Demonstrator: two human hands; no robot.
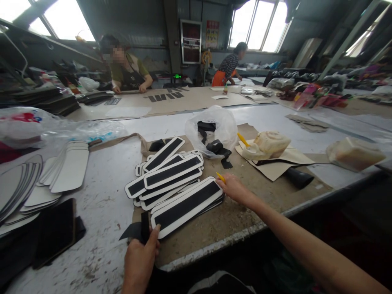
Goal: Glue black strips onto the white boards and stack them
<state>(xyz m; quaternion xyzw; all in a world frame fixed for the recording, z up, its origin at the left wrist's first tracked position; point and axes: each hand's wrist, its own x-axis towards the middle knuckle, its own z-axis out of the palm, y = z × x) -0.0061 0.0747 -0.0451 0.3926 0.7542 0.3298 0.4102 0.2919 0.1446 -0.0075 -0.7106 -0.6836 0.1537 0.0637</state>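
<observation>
My left hand [141, 259] is closed at the near end of a pile of long white rounded panels, its thumb on the top panel [186, 208], which carries a black strip along its middle. A loose black strip [145, 224] rises between the thumb and fingers of that hand. At the pile's far end, my right hand [231, 188] grips a thin yellow stick [220, 177]; its lower part is hidden. Just behind lies a messy heap of similar panels [173, 171]. A clear plastic bag [226, 122] with black strips [216, 147] in it lies beyond.
A glue-crusted container [271, 143] with a yellow handle [243, 139] stands at right, near another container [355, 153]. White cut pieces [72, 165] and a phone [55, 232] lie at left. Two people [130, 69] work at the tables behind. The table's front edge [214, 249] runs close to me.
</observation>
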